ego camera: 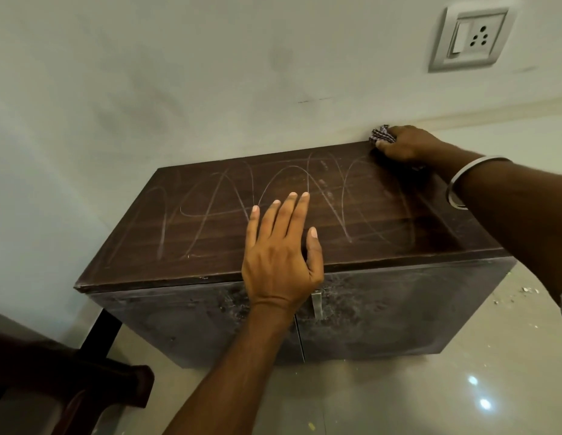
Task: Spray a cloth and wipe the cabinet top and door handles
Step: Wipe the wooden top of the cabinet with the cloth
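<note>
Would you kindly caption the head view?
Right hand wipes cabinet top corner with cloth; left hand rests flat.

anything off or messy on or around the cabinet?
Yes. The cabinet top carries looping pale streaks across its dusty surface. The doors are smudged grey around the handle. Small pale debris lies on the floor to the right.
</note>
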